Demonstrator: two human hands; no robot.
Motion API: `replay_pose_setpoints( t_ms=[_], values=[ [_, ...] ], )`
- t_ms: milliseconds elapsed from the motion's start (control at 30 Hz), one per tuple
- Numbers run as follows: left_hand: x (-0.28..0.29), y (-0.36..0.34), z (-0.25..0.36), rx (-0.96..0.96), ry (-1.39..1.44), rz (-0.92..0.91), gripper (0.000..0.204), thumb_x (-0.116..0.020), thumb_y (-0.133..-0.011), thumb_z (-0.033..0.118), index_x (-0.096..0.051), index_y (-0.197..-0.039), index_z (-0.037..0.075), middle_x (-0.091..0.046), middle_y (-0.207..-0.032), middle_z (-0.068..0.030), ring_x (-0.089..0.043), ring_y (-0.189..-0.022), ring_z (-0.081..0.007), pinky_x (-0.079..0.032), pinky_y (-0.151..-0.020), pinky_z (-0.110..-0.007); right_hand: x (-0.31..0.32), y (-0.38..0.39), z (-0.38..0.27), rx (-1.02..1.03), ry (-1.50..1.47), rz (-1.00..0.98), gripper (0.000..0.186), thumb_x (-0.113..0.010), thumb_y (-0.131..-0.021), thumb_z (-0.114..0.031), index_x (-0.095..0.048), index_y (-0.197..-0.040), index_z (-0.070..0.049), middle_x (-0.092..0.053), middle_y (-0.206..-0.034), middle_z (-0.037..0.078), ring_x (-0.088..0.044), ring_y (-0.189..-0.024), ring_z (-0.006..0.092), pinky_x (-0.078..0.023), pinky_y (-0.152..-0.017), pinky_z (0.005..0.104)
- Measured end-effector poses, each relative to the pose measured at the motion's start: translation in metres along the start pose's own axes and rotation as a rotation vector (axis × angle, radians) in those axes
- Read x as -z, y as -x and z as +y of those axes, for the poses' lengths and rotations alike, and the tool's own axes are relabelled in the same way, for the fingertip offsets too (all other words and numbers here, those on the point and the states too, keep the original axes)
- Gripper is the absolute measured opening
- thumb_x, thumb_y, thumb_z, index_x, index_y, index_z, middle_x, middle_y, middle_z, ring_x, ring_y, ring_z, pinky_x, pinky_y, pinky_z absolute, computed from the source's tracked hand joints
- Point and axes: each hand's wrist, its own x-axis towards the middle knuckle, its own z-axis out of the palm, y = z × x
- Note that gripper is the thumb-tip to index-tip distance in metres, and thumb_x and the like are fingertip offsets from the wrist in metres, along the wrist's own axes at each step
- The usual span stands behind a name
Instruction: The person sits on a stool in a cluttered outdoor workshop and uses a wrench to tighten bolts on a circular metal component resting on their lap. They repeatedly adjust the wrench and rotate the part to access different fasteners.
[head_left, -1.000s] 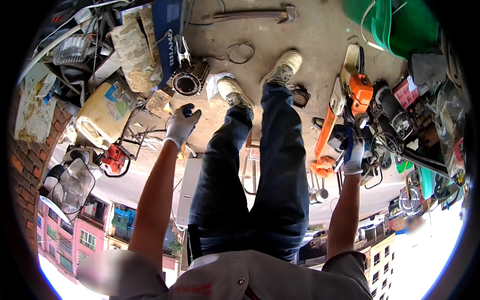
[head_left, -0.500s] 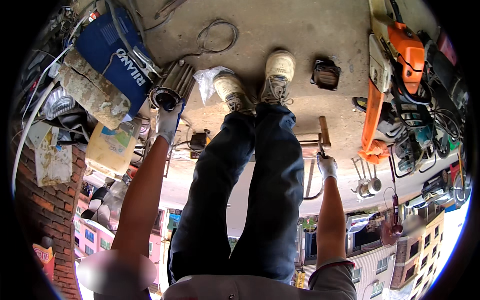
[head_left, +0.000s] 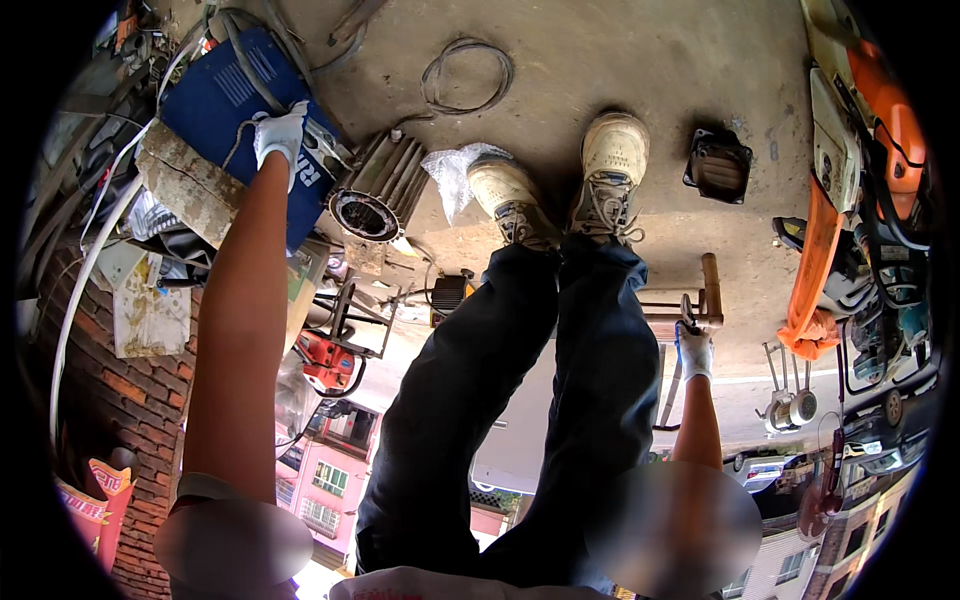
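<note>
My left hand, in a white glove, is at the blue machine, fingers curled round something among its straps that I cannot make out. Just below it and to the right, a finned metal motor housing lies on its side, open end toward me, beside crumpled clear plastic. A stained tan slab leans against the machine. My right hand, also gloved, is closed on a dark metal hand tool, near a pipe frame lower right.
A coiled cable and a square dark metal part lie on the concrete floor around my shoes. Orange power saws crowd the right. A red machine, a brick wall and heaped scrap edge the left.
My left hand first went to the motor housing, then moved up and left onto the blue machine. My right hand left the right-hand tool pile and is lower, by the pipe frame. The view has shifted.
</note>
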Motion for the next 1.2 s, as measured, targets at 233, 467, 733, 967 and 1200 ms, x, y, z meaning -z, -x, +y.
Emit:
replay_pose_setpoints(
  t_ms=[233, 467, 733, 967, 1200],
  values=[
    [0.066, 0.024, 0.065, -0.121, 0.529, -0.263, 0.072, -0.059, -0.094, 0.048, -0.048, -0.14, -0.006, -0.063, -0.129, -0.0152, -0.065, -0.103, -0.0205, -0.049, -0.096, -0.032, 0.014, -0.021, 0.054, -0.139, -0.12, -0.007, 0.044, -0.07, -0.086, -0.048, -0.074, -0.09, -0.004, -0.071, -0.08, 0.013, -0.066, -0.073, 0.0253, -0.05, -0.066, 0.039],
    [0.06, 0.115, 0.054, -0.004, 0.526, -0.374, 0.064, -0.05, -0.101, 0.048, -0.046, -0.143, -0.001, -0.059, -0.133, -0.0094, -0.056, -0.118, -0.0207, -0.04, -0.105, -0.031, 0.007, -0.047, 0.087, -0.031, 0.273, 0.165, 0.067, -0.071, -0.08, -0.051, -0.055, -0.13, -0.01, -0.067, -0.114, 0.019, -0.065, -0.102, 0.0398, -0.052, -0.086, 0.0491],
    [-0.043, 0.171, -0.089, 0.377, 0.712, -0.747, 0.034, -0.057, -0.101, 0.034, -0.06, -0.126, 0.011, -0.06, -0.079, 0.0007, -0.057, -0.067, -0.0115, -0.047, -0.062, -0.025, 0.005, -0.11, 0.107, -0.247, 0.298, 0.066, 0.073, -0.065, -0.079, -0.061, -0.053, -0.126, -0.006, -0.061, -0.122, 0.025, -0.063, -0.109, 0.041, -0.052, -0.092, 0.0491],
    [-0.066, 0.167, -0.071, 0.226, 0.644, -0.638, 0.059, -0.061, -0.097, 0.043, -0.05, -0.142, 0.007, -0.059, -0.134, -0.0072, -0.057, -0.121, -0.0206, -0.045, -0.102, -0.037, -0.013, -0.155, 0.112, -0.308, 0.177, 0.167, 0.066, -0.066, -0.082, -0.05, -0.051, -0.129, -0.006, -0.062, -0.12, 0.023, -0.062, -0.109, 0.0407, -0.051, -0.091, 0.0497],
    [-0.056, 0.212, -0.046, 0.224, 0.801, -0.466, 0.055, -0.066, -0.095, 0.034, -0.052, -0.138, 0.003, -0.065, -0.124, -0.0068, -0.065, -0.104, -0.0192, -0.052, -0.092, -0.034, -0.015, -0.147, 0.033, -0.216, 0.092, -0.157, 0.073, -0.078, -0.071, -0.052, -0.062, -0.127, -0.007, -0.067, -0.123, 0.019, -0.065, -0.112, 0.0344, -0.052, -0.096, 0.0428]
  ],
)
